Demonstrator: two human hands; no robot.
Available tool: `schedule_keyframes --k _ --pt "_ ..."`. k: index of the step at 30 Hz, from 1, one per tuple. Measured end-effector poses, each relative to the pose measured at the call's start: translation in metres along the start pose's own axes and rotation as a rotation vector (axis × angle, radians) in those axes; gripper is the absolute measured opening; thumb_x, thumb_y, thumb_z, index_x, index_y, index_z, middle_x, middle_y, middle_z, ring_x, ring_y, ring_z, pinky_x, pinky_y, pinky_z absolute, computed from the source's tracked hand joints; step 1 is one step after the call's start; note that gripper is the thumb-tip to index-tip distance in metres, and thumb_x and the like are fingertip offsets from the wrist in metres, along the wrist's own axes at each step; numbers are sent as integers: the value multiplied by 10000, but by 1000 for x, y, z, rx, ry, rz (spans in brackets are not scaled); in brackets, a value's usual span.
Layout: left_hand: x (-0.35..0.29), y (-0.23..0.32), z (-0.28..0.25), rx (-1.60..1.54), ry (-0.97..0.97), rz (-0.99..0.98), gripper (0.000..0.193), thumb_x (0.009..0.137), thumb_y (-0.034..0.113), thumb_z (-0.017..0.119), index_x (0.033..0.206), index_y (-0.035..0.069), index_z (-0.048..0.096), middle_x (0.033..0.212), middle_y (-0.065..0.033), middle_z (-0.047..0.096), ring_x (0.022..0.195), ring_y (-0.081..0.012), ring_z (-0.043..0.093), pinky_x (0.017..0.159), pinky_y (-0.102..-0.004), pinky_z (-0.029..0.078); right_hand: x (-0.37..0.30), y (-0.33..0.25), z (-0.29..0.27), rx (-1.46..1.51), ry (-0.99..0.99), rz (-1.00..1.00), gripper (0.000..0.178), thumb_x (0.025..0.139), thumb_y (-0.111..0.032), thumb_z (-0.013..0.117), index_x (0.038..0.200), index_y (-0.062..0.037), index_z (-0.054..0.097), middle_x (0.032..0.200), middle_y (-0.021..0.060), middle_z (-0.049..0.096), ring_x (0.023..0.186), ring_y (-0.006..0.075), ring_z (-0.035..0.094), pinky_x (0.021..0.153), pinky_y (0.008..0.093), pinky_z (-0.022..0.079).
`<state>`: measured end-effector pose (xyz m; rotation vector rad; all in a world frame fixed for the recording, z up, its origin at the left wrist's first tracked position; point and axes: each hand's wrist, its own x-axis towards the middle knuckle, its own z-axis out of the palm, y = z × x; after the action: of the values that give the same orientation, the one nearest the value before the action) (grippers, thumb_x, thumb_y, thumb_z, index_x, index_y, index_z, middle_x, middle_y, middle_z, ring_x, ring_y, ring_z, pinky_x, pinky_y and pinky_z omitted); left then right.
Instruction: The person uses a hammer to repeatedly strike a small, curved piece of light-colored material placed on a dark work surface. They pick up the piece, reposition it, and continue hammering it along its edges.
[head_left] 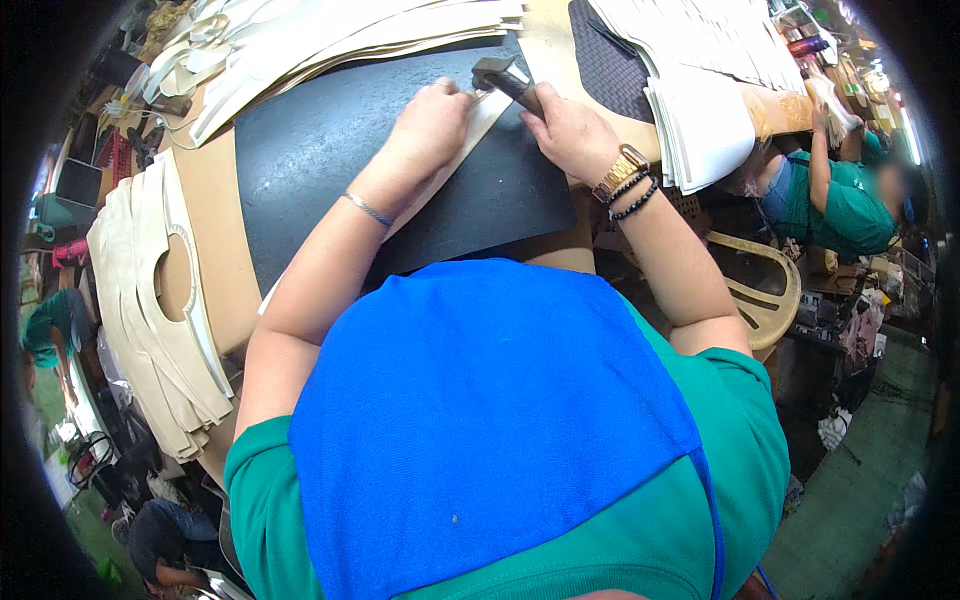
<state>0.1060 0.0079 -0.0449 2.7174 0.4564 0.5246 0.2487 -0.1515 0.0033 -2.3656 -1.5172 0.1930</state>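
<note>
My right hand (578, 138) is wrapped round the handle of a hammer (512, 84), whose metal head points to the left. The hammer head is just beyond and right of my left hand (435, 122). That hand is closed, its fingers bent down at the far end of a long pale strip of material (490, 112). The strip runs toward me under my left forearm, which hides much of it. Beneath both hands lies a black mat (320, 165) with a dull, flat surface. The fingertips of my left hand are partly hidden.
Stacked cream cut pieces (150, 300) lie at the left edge of the tan table (215, 200). More pale sheets (330, 30) lie at the back, with white stacks (700, 120) and a dark textured piece (610, 65) at right. A plastic chair (765, 290) and a person (845, 195) are further right.
</note>
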Motion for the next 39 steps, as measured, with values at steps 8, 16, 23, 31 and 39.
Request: schedule_keyframes --k 8,16,23,31,39 --pt "-20 -6 -25 -77 -127 -54 269 897 138 560 1108 46 699 1054 -154 642 984 -334 632 878 -419 514 5 10 -5 266 -25 -88 343 985 -313 546 1118 2 523 859 230 648 843 369 658 720 422 507" --pt "-28 -9 -40 -203 -223 -162 279 873 111 556 1102 60 708 1067 -159 646 1013 -332 635 908 -420 511 -3 3 1 320 -67 -103 360 1002 -337 522 1130 0 512 838 201 644 808 358 650 715 423 497" --pt "-34 -21 -46 -286 -242 -133 270 857 100 644 1115 42 698 1005 -155 661 889 -311 659 819 -374 523 -6 -6 2 144 -141 -130 328 999 -329 527 1112 -22 507 813 215 633 774 388 635 701 444 489" --pt "-61 -9 -44 82 -75 -42 254 858 300 694 982 79 704 998 -125 681 874 -285 669 761 -381 525 -8 -23 -3 179 -185 -180 328 1002 -342 512 1112 -34 489 789 222 622 772 420 626 684 473 481" --pt "-104 13 -48 249 -44 24 407 888 334 662 1252 156 623 1257 -167 560 1131 -333 570 905 -434 470 -13 -26 1 180 -153 -238 360 996 -379 499 1110 -37 496 852 243 648 820 429 639 725 493 504"
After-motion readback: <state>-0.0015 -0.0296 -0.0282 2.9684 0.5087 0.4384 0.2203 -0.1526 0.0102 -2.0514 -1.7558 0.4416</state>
